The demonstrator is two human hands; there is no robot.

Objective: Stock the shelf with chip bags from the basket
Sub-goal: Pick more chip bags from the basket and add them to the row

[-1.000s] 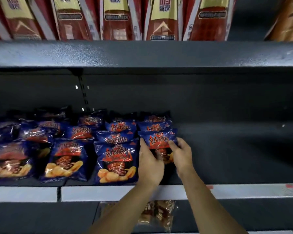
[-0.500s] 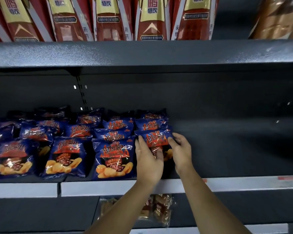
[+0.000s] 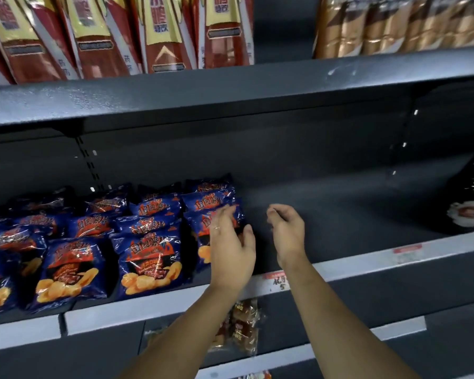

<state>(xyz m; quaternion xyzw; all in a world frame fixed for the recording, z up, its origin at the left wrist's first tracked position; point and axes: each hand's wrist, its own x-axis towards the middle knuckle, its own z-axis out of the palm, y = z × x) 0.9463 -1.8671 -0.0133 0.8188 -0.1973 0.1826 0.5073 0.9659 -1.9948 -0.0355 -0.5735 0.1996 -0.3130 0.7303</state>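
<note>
Dark grey metal shelving unit (image 3: 230,86) with slotted upright (image 3: 89,165) on back panel (image 3: 298,149); pale price strip (image 3: 367,262) along board edge. Above: tall red packs (image 3: 159,34), brown packs (image 3: 394,23). Below: brown wrapped packets (image 3: 241,329). Dim light, few small glints

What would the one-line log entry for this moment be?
left hand: open, at rightmost blue foil chip bag | right hand: empty, beside | dark metal shelf: right part unstocked
</note>
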